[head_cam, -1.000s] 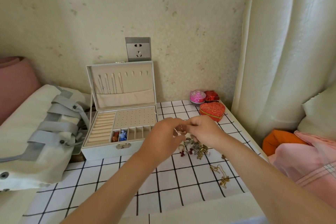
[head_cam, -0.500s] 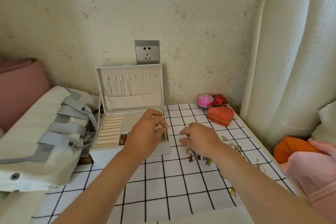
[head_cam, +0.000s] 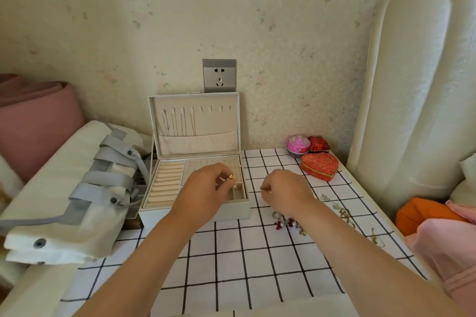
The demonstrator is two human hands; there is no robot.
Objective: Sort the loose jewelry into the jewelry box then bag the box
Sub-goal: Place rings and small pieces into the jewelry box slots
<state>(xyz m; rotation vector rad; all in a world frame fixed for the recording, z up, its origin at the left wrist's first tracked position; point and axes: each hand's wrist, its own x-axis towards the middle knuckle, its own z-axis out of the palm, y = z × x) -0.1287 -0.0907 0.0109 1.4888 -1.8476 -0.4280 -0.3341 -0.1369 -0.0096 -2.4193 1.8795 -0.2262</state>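
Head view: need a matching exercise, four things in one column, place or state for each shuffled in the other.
Things:
1. jewelry box
2. heart-shaped box
3. gold piece
4. bag

Places or states:
a. red, at the back right of the table
b. pinched by the left hand above the small compartments
c. open, lid standing upright
d. lying off the table's left edge

Pairs: 1-c, 2-a, 3-b, 4-d
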